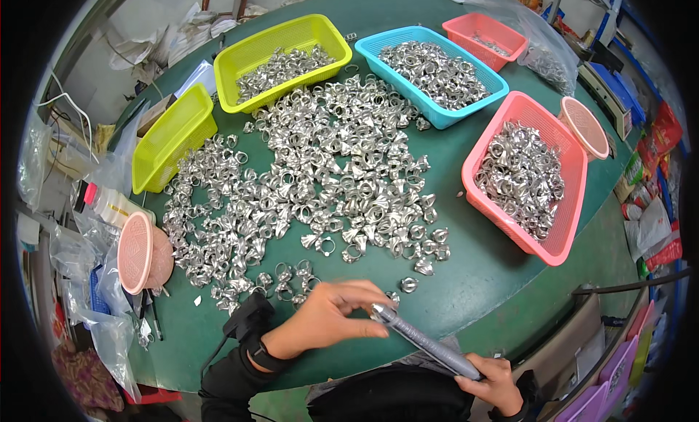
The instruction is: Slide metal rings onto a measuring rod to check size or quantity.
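Note:
My right hand [491, 384] is closed round the thick end of a grey tapered ring mandrel [437, 351], which slants up to the left in front of me. A silver ring [381, 312] sits at its narrow tip. My left hand [338, 313] has its thumb and fingers curved round that ring; the exact contact is hard to make out. Beyond my hands, a wide heap of silver rings [342, 160] covers the middle of the green table [466, 291]. A single loose ring [409, 284] lies just past the mandrel tip.
Rings fill a yellow-green basket [231, 58], a blue basket [378, 66] and a pink basket [477, 167]. Another yellow-green basket [171, 138] tilts at left. A small pink basket [466, 29] stands at the back. Round pink containers [136, 251] and a black device [250, 314] edge the table.

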Motion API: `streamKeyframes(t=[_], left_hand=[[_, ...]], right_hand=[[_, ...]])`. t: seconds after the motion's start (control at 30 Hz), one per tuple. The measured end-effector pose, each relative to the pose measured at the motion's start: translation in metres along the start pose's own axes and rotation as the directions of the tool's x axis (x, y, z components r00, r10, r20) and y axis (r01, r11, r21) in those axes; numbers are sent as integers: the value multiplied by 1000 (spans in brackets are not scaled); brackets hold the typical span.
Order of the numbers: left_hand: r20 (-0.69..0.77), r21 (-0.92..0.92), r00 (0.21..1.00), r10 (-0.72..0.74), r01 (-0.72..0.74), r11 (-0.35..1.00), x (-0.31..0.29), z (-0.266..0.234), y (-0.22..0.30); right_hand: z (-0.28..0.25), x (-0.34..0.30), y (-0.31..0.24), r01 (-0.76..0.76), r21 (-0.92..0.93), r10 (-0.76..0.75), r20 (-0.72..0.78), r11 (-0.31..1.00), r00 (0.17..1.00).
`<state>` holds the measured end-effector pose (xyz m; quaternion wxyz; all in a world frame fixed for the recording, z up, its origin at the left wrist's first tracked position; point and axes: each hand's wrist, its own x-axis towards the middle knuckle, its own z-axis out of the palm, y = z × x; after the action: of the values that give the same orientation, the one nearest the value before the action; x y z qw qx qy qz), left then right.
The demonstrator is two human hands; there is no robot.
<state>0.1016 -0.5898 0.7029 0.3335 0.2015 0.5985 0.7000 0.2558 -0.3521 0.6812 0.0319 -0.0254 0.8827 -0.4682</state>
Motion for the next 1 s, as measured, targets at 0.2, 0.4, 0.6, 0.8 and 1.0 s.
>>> streamKeyframes(t=[0.2, 0.4, 0.6, 0.8, 1.0], left_hand=[[41, 236, 999, 18, -28, 971, 1, 27, -22], [-31, 161, 997, -68, 72, 984, 8, 28, -22], [-77, 191, 997, -23, 37, 981, 2, 23, -20], [-111, 120, 991, -79, 92, 988, 3, 26, -21], [-273, 878, 926, 263, 127, 462, 5, -6, 3]], right_hand=[[15, 15, -13, -23, 86, 22, 5, 996, 1000], [20, 22, -20, -187, 280, 188, 21, 942, 982], [20, 23, -23, -225, 333, 228, 31, 916, 973], [23, 25, -24, -232, 350, 231, 46, 908, 972], [27, 9, -22, -270, 309, 267, 52, 912, 962]])
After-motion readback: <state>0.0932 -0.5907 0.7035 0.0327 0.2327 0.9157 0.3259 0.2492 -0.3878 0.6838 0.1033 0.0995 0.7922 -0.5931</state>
